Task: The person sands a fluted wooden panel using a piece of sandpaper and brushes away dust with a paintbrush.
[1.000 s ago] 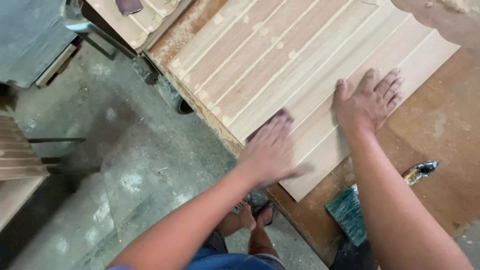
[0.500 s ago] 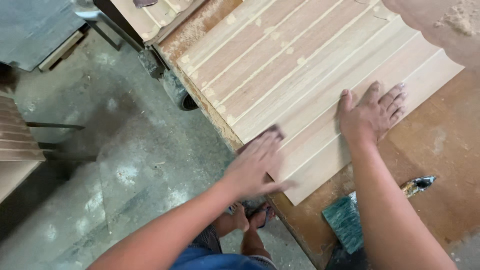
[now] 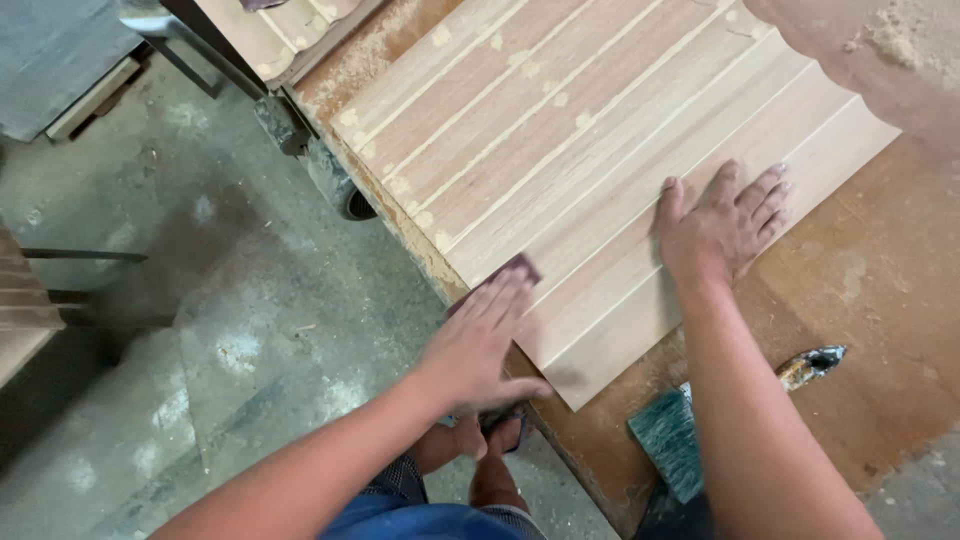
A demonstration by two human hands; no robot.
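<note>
A fluted wooden panel (image 3: 600,130) with pale filler spots lies on a brown workbench (image 3: 890,300). My left hand (image 3: 480,340) presses a dark piece of sandpaper (image 3: 510,268) flat against the panel's near end, by the bench's edge. The paper shows only at my fingertips. My right hand (image 3: 720,225) rests flat with fingers spread on the panel's right-hand flutes, holding nothing.
A green pad (image 3: 668,440) and a paint-smeared putty knife (image 3: 812,364) lie on the bench near my right forearm. Sawdust (image 3: 890,40) is piled at the far right. More fluted pieces (image 3: 270,35) sit at top left. Grey concrete floor (image 3: 220,330) and my feet (image 3: 490,445) are below.
My left hand slid the sandpaper back toward me along the flute to the panel's near end. My right hand stayed flat on the panel.
</note>
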